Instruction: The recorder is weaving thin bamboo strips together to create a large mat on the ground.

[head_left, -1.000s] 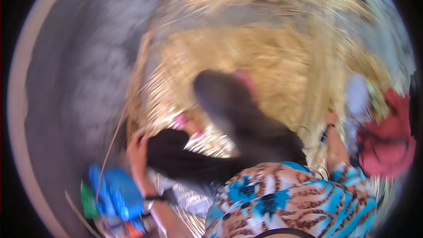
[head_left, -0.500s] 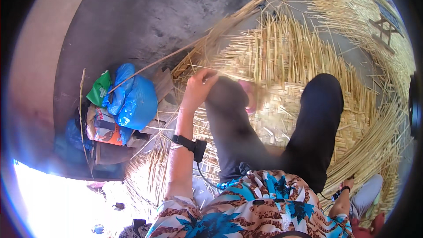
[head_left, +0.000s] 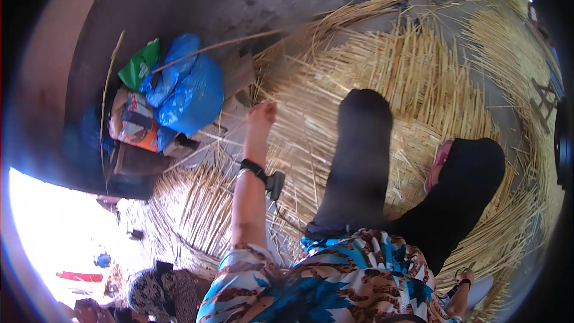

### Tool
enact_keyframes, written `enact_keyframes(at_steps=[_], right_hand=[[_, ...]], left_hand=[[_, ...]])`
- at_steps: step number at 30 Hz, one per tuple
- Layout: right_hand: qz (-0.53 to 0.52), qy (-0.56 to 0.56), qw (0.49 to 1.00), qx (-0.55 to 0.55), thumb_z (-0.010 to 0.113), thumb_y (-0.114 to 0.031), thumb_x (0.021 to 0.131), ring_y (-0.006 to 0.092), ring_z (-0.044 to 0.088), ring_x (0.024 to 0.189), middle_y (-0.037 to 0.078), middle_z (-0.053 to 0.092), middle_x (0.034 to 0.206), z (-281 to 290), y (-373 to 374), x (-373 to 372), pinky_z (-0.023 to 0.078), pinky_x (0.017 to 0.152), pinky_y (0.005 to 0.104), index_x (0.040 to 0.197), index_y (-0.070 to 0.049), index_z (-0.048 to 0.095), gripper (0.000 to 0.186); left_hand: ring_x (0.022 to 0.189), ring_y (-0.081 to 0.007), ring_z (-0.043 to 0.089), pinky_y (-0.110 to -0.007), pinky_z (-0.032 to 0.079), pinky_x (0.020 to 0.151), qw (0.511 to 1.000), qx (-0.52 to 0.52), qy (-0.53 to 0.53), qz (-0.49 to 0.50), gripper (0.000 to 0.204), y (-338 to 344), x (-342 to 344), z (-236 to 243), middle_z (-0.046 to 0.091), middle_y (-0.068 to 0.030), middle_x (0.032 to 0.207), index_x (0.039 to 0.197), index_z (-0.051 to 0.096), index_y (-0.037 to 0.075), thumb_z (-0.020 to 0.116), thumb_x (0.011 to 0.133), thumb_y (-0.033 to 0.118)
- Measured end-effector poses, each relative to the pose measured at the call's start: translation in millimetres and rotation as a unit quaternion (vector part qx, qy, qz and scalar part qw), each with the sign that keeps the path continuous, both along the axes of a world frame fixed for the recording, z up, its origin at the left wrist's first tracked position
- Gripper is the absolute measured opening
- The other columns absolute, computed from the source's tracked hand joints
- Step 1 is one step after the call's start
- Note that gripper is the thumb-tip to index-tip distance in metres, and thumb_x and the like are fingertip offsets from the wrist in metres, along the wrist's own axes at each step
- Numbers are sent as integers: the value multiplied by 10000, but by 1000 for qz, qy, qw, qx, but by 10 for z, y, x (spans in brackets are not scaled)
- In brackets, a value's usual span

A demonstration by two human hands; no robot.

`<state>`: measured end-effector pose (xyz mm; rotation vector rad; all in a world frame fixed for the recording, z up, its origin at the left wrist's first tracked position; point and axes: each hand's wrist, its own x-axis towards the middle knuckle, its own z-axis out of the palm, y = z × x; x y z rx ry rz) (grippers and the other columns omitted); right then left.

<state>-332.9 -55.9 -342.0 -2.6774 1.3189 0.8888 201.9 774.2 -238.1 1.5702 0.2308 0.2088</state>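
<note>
A large mat of woven pale straw-coloured strips (head_left: 412, 137) spreads on the floor under and around my legs, with loose upright ends at its far side. My left hand (head_left: 261, 113) is raised over the mat's left part, fingers curled in; whether a strip is in them does not show. A black band with a small device (head_left: 272, 184) sits on that wrist. Far down at the right, my right hand (head_left: 465, 275) is beside the mat's curved near right edge, small and partly seen. Its fingers are too unclear to read.
Blue plastic bags (head_left: 194, 93), a green bag (head_left: 140, 64) and a printed sack (head_left: 137, 121) lie left against the dark wall (head_left: 257, 0). A long thin stick (head_left: 221, 46) slants over them. A wooden frame (head_left: 543, 103) stands far right. A patterned cloth (head_left: 152, 292) shows lower left.
My view and body have turned; my legs now appear farther right and the bags higher. My left hand has drawn away from my left knee. A thin strip seen near its fingers no longer shows clearly.
</note>
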Motion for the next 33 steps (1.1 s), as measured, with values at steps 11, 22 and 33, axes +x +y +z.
enact_keyframes(at_steps=[11,22,33], right_hand=[[-574,-95,742,332,544,-220,854,100,310,349,-34,417,490,968,-8,526,259,361,270,645,-162,456,234],[97,-156,975,127,542,-260,924,239,612,919,63,633,1043,823,509,1006,510,798,384,1214,-35,528,367],[-250,-230,912,230,515,-271,938,235,613,883,70,639,992,0,671,1697,498,764,386,1144,-23,552,325]], left_hand=[[450,-149,521,-248,335,358,907,-171,308,230,205,581,-1590,-2105,594,-122,632,733,574,-30,621,845,135],[919,-360,647,-452,513,794,848,302,402,-167,386,-589,-1855,-1983,675,-201,931,950,703,81,554,840,420],[626,-256,656,-397,516,614,919,290,207,169,151,-294,-1883,-1406,631,-143,682,953,513,61,472,934,205]])
